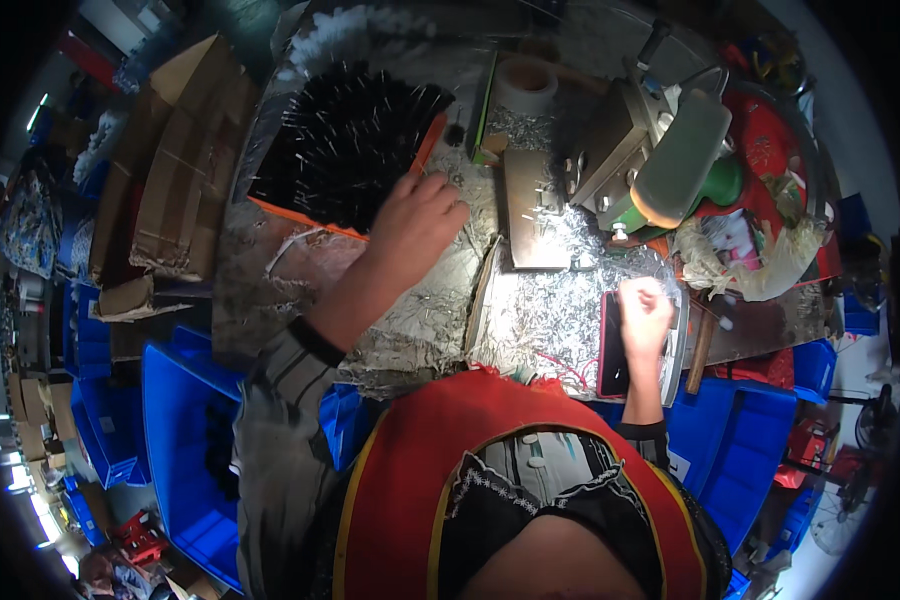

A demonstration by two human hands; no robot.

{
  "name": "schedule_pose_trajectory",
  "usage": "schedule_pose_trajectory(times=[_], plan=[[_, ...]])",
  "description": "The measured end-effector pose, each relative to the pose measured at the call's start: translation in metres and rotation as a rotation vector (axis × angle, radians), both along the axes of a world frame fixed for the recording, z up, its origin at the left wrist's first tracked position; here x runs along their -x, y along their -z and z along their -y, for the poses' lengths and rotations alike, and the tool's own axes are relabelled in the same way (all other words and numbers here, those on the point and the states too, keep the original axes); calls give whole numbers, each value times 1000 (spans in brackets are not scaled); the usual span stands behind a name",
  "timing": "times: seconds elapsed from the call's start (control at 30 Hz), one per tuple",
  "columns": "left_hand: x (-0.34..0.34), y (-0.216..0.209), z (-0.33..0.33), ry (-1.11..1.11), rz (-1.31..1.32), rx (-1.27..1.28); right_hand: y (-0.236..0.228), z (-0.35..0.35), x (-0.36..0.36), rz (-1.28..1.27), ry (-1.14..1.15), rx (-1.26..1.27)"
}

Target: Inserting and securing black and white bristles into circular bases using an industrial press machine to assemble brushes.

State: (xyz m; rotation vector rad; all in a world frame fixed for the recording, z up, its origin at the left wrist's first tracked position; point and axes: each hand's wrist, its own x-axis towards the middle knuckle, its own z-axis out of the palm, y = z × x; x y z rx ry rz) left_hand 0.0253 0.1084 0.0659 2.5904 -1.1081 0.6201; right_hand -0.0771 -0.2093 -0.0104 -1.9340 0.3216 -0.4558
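Note:
My left hand [420, 220] is at the near right rim of an orange tray [430, 143], its fingers curled together. Heaped in the tray are many thin black pieces [345, 140] with shiny streaks. Whatever the left fingers hold, if anything, is hidden. My right hand [646, 310] is closed in a pinch beside a dark phone with a red edge [611, 350], in bright light; nothing between its fingers can be made out. Beyond it stands a bench machine with a grey rounded cover [682, 160] and a flat metal plate [532, 205]. Shiny metal bits litter the bench around the plate.
A roll of tape [526, 82] lies at the back. At right are a plastic bag [760, 262] and a wooden handle [701, 352]. Cardboard boxes [185, 190] stand at left. Blue bins [185, 450] sit below the bench edge on both sides.

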Motion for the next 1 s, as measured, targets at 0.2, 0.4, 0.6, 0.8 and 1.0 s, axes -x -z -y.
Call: schedule_pose_trajectory(times=[0.2, 0.4, 0.6, 0.8, 1.0], plan=[[-45, 43, 34, -244, 83, -878, -61, -118, -76, 251, -463, 510], [-33, 47, 43, -91, -15, -872, -29, -169, -201, 253, -610, 1142], [25, 25, 20, -47, -172, -669, -25, -208, -249, -278, -749, 1416], [47, 28, -16, -53, -570, 144, -16, -199, -248, -117, -714, 1289], [68, 41, -51, -214, -902, 1140, -30, -179, -183, 169, -698, 841]])
